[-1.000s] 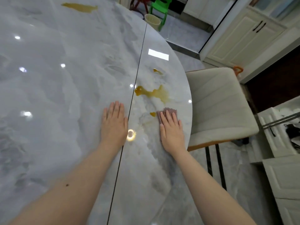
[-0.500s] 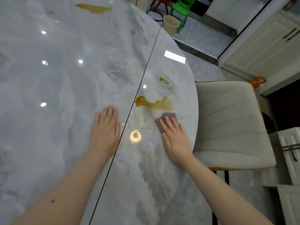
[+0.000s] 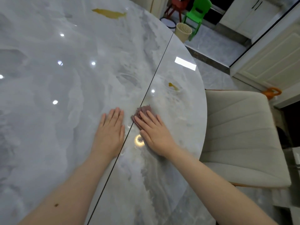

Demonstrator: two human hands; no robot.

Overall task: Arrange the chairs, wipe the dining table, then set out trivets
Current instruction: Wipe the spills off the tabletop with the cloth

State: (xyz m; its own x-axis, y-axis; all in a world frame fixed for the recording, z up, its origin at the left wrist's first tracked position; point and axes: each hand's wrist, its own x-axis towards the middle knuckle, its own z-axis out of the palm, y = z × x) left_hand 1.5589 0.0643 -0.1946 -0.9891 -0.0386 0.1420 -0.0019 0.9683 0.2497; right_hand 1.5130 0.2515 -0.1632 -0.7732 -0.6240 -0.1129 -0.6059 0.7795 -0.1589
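A glossy grey marble dining table (image 3: 65, 95) fills most of the view, with a dark seam running down it. My right hand (image 3: 154, 132) presses flat on a small mauve cloth (image 3: 143, 111) right beside the seam. My left hand (image 3: 110, 130) rests flat on the table just left of the seam, fingers straight. A small yellow-brown spill (image 3: 172, 86) lies beyond the cloth near the table's right edge. A larger yellow smear (image 3: 109, 13) sits at the far end. A beige padded chair (image 3: 240, 135) stands against the table's right edge.
On the floor beyond the table stand a beige slatted bin (image 3: 183, 32), a green plastic child's chair (image 3: 197, 12) and a red one (image 3: 177, 4). Cream cabinets (image 3: 267, 59) line the right side. An orange object (image 3: 271, 92) sits behind the padded chair.
My right hand slid the cloth left and forward to the seam, and the big yellow spill in front of it is gone. My left hand stayed flat on the table.
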